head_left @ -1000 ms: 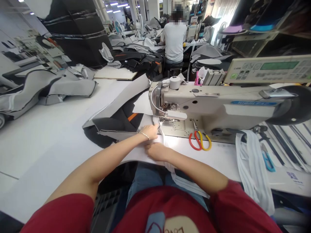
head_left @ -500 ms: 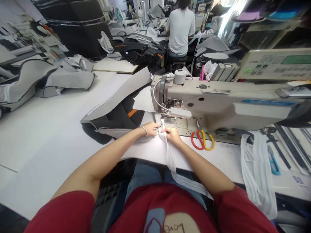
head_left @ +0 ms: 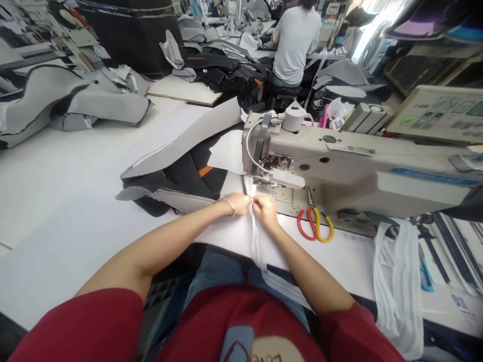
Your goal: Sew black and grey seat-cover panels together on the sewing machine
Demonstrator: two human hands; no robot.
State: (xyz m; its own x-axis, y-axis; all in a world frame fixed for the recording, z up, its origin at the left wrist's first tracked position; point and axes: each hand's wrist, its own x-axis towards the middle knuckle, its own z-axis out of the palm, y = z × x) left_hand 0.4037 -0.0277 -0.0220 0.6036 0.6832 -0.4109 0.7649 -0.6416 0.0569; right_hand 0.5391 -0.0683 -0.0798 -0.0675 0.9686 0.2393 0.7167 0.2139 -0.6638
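Observation:
Just in front of the needle area of a sewing machine (head_left: 350, 176), my two hands meet at a white striped strap (head_left: 257, 244). My left hand (head_left: 238, 204) is closed at the strap's left edge and on the grey fabric piece (head_left: 184, 198) beside it. Fingers of my right hand (head_left: 265, 210) pinch the strap from the right. From my hands the strap hangs over the table edge and across my lap. Grey and black fabric with an orange stripe (head_left: 206, 171) spreads left of the machine. The exact fingertip contact is too small to make out.
Scissors with red and yellow handles (head_left: 315, 223) lie right of my right hand. A bundle of white strap (head_left: 402, 286) hangs at the right, near a blue-handled tool (head_left: 426, 274). Grey fabric pieces (head_left: 101, 103) lie far left. A person in a white shirt (head_left: 296, 45) sits beyond.
My hands have come closer together at the strap, and the left fingers have curled in more. The camera view has tilted slightly. The fabric's near-left end has shifted a little.

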